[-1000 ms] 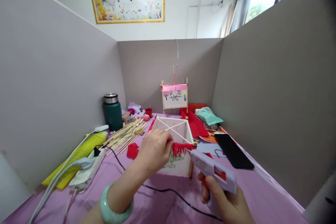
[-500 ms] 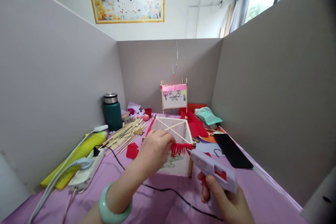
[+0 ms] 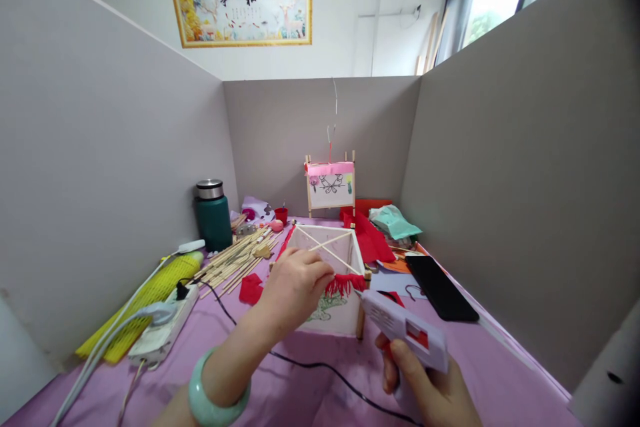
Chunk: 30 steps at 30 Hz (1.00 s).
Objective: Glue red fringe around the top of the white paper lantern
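Gripping a lilac hot-glue gun in the right hand, the person has its nozzle pointed at the near corner of a square paper lantern, which stands on the purple table cloth between both hands. The right fingers wrap closed around the grip, a hold that leaves the nozzle free to aim. The left hand sits at the lantern's upper edge, its fingers bunched narrow just beside a red crepe fringe (whether they pinch anything is hidden behind the knuckles), a placement that would steady the frame. A black cord trails across the cloth toward a white power strip, tethering the gun. Bundled wooden sticks lie within reach on the left, and a decorated lantern panel stands beyond.
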Each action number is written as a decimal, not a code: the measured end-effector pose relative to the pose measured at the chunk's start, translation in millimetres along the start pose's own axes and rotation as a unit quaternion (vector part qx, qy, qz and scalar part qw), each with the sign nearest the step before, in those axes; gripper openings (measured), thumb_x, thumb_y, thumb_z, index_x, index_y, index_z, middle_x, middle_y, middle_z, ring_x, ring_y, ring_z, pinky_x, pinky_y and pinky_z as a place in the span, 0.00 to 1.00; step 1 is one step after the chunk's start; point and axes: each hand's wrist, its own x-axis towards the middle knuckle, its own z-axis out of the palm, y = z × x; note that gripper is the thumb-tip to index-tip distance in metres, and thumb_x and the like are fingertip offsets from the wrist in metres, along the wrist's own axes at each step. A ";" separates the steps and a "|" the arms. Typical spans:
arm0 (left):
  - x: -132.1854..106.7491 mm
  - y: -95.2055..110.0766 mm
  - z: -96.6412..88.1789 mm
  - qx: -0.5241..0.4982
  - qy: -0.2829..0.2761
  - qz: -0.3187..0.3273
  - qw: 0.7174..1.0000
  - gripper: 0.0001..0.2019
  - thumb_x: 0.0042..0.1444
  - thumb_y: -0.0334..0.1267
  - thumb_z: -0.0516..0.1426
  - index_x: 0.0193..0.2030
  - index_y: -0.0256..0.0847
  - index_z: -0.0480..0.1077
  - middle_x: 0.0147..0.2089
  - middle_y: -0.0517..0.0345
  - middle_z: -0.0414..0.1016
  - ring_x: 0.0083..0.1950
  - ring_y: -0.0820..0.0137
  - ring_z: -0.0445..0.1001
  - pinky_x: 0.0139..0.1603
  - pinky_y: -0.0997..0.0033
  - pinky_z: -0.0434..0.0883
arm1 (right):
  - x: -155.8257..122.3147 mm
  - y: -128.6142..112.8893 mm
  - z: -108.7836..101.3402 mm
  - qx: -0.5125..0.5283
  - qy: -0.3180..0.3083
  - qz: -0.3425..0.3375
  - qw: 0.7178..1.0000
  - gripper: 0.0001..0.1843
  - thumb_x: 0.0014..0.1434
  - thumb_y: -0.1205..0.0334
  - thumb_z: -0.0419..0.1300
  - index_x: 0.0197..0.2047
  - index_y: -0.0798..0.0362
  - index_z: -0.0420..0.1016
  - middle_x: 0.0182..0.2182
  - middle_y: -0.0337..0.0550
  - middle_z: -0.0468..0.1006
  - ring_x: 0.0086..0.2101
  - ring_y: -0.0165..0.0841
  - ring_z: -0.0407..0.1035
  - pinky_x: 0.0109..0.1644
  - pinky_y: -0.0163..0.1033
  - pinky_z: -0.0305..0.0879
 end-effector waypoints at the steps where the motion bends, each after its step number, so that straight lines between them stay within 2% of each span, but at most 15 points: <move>1: 0.0 -0.4 0.4 0.006 0.000 0.005 1.000 0.10 0.60 0.33 0.53 0.33 0.43 0.76 0.33 0.57 0.77 0.36 0.67 0.72 0.42 0.61 0.66 | -0.1 0.3 -0.2 0.000 -0.001 0.001 1.000 0.29 0.52 0.36 0.56 0.27 0.57 0.77 0.15 0.41 0.72 0.21 0.34 0.67 0.28 0.35 0.63; 5: -0.8 -2.3 -2.0 0.003 -0.011 0.014 1.000 0.12 0.61 0.32 0.51 0.37 0.42 0.76 0.34 0.55 0.77 0.37 0.66 0.73 0.43 0.60 0.66 | -0.9 1.1 -1.0 0.003 0.005 -0.006 1.000 0.28 0.52 0.37 0.57 0.27 0.57 0.77 0.14 0.40 0.71 0.20 0.33 0.67 0.26 0.35 0.63; 9: -2.0 -3.8 -8.8 -0.047 0.005 -0.015 0.999 0.12 0.62 0.31 0.50 0.43 0.40 0.74 0.39 0.54 0.77 0.40 0.66 0.73 0.42 0.64 0.68 | -1.6 2.8 -1.3 -0.001 0.011 -0.015 1.000 0.29 0.52 0.37 0.56 0.27 0.57 0.77 0.14 0.40 0.71 0.20 0.33 0.66 0.26 0.35 0.63; 15: 0.9 0.4 -8.6 -0.052 -0.007 -0.025 0.998 0.06 0.58 0.33 0.55 0.35 0.40 0.74 0.35 0.56 0.76 0.38 0.67 0.72 0.41 0.65 0.68 | -1.4 4.3 -0.9 0.011 0.004 0.001 1.000 0.29 0.52 0.36 0.56 0.28 0.58 0.77 0.14 0.41 0.71 0.20 0.34 0.67 0.27 0.35 0.64; 18: 2.6 2.8 -4.1 -0.043 -0.011 -0.030 0.999 0.08 0.58 0.31 0.54 0.30 0.40 0.73 0.32 0.56 0.75 0.35 0.68 0.72 0.39 0.66 0.68 | -1.1 4.1 -1.9 0.005 -0.007 -0.002 1.000 0.29 0.52 0.36 0.56 0.24 0.57 0.76 0.15 0.42 0.72 0.21 0.34 0.67 0.28 0.35 0.64; 21: 3.0 2.4 -3.9 -0.059 0.000 -0.033 0.998 0.09 0.59 0.30 0.52 0.34 0.40 0.73 0.34 0.56 0.76 0.36 0.68 0.73 0.38 0.67 0.68 | -0.6 4.4 -3.0 -0.001 -0.010 -0.003 1.000 0.30 0.52 0.36 0.55 0.20 0.56 0.74 0.15 0.42 0.72 0.21 0.34 0.67 0.29 0.36 0.64; 24: 2.2 -2.7 -13.1 -0.090 0.045 -0.039 0.994 0.10 0.61 0.31 0.51 0.42 0.41 0.73 0.39 0.55 0.78 0.40 0.68 0.74 0.41 0.67 0.69 | -0.2 3.5 -2.6 0.002 -0.003 0.001 1.000 0.30 0.52 0.35 0.56 0.19 0.55 0.74 0.14 0.42 0.71 0.21 0.33 0.67 0.28 0.36 0.64; 26: 0.1 -9.0 -23.3 -0.094 0.077 -0.048 0.991 0.10 0.61 0.31 0.51 0.42 0.41 0.73 0.40 0.54 0.78 0.42 0.67 0.74 0.43 0.67 0.69 | 0.0 0.6 -1.4 0.010 0.001 0.006 1.000 0.29 0.51 0.35 0.57 0.22 0.56 0.75 0.14 0.41 0.71 0.20 0.33 0.66 0.27 0.35 0.63; 28: -3.5 -16.8 -33.3 -0.081 0.081 -0.059 0.992 0.08 0.60 0.32 0.52 0.40 0.41 0.74 0.39 0.55 0.78 0.42 0.67 0.74 0.44 0.65 0.69 | 0.6 -4.3 0.5 0.015 -0.004 0.008 1.000 0.30 0.51 0.35 0.56 0.25 0.57 0.76 0.14 0.41 0.71 0.20 0.32 0.65 0.26 0.35 0.62; 30: -8.0 -24.6 -40.3 -0.069 0.060 -0.061 0.994 0.08 0.59 0.31 0.53 0.38 0.41 0.74 0.38 0.55 0.77 0.42 0.66 0.73 0.44 0.64 0.69 | 2.3 -10.8 2.9 0.013 -0.020 0.005 1.000 0.30 0.52 0.34 0.55 0.24 0.56 0.76 0.15 0.41 0.71 0.20 0.31 0.65 0.26 0.34 0.60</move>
